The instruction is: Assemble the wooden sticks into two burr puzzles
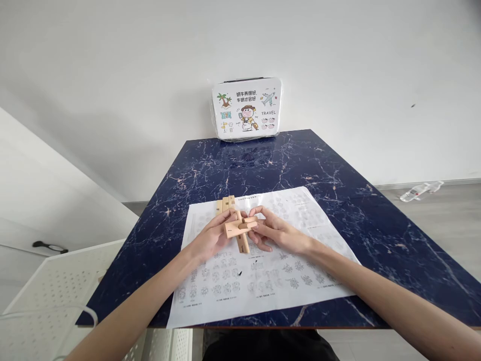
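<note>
A plain white wall (150,75) rises behind the desk (263,165), whose top is dark blue with pale marble veins, under soft, greyish light. At the far edge I can see a white case (247,113) printed with cartoons, standing upright near the wall. A white rack (37,296) full of small holes sits left; right, grey floor (458,230) meets the skirting board (466,182).

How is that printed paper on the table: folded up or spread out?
Spread out: the printed diagram sheet lies open across the blue marble-patterned tabletop, its rows of drawings facing up.
</note>
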`<state>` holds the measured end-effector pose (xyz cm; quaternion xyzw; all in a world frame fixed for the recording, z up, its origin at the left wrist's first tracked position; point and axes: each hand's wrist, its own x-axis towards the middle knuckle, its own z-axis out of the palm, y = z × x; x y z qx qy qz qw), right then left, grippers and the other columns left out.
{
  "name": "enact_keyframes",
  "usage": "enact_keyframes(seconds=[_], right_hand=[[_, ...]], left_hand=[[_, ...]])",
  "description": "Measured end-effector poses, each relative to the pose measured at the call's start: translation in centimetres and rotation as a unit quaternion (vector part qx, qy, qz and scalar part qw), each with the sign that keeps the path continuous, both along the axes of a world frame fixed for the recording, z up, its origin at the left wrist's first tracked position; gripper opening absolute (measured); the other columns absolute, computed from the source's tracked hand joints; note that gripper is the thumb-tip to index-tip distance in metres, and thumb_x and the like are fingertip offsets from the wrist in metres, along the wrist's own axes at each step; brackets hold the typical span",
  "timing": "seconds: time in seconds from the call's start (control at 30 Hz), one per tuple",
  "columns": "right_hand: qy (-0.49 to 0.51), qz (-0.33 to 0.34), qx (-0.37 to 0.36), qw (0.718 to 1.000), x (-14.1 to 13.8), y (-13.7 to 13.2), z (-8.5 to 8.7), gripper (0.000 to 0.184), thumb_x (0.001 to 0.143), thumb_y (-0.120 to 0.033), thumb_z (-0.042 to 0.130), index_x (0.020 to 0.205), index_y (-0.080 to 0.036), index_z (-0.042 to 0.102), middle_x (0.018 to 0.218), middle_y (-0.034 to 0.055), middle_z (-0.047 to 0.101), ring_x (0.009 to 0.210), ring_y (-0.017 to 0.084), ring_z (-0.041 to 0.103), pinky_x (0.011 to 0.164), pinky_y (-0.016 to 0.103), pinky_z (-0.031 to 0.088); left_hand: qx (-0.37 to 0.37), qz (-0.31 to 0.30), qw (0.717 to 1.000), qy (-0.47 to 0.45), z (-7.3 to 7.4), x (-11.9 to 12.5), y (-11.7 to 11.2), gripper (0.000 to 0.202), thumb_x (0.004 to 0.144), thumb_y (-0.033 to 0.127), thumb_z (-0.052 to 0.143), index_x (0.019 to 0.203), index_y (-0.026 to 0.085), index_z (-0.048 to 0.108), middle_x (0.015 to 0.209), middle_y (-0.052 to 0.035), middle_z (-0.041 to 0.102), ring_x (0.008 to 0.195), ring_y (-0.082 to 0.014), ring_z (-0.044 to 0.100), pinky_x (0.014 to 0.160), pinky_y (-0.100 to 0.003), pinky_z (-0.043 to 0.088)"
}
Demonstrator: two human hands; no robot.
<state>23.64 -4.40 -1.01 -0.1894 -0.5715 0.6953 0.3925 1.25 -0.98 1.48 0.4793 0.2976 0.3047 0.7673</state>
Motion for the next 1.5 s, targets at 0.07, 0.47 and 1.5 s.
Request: enact_keyframes(seconds=[0.07,0.47,1.5], right_hand=[[-0.009,-0.006,0.002,1.000,-0.1,0.0,0.0,0.027,0.109,-0.047,0.056,0.119,-0.028,0.041,0.086,-0.0052,0.060,0.052,0.008,0.048,0.055,0.029,0.038],[-0.025,0.018,0.036,0.999,-0.4,0.0,-0.6,0.023,0.109,-0.042,0.056,0.109,-0.026,0.040,0.084,-0.0051,0.065,0.046,0.006,0.057,0.046,0.022,0.043],[0.133,0.025,-0.179,0.975,0.8,0.5,0.4,0.031,0.103,-0.042,0.064,0.088,-0.015,0.069,0.060,-0.0032,0.066,0.035,0.005,0.047,0.038,0.017,0.038]], left_hand=[[-0.006,-0.011,1.000,-0.010,0.0,0.0,-0.1,0.034,0.092,0.045,0.080,0.117,0.022,0.075,0.112,-0.0102,0.075,0.100,-0.0268,0.072,0.094,-0.041,0.054],[0.007,-0.041,0.999,-0.030,0.8,-0.1,-0.6,0.031,0.101,0.044,0.070,0.121,0.020,0.074,0.118,-0.0090,0.068,0.100,-0.0222,0.068,0.090,-0.035,0.056],[0.137,0.066,0.988,-0.001,1.0,0.1,0.6,0.038,0.101,0.053,0.066,0.117,0.020,0.075,0.123,-0.0108,0.073,0.118,-0.0281,0.066,0.107,-0.042,0.049]])
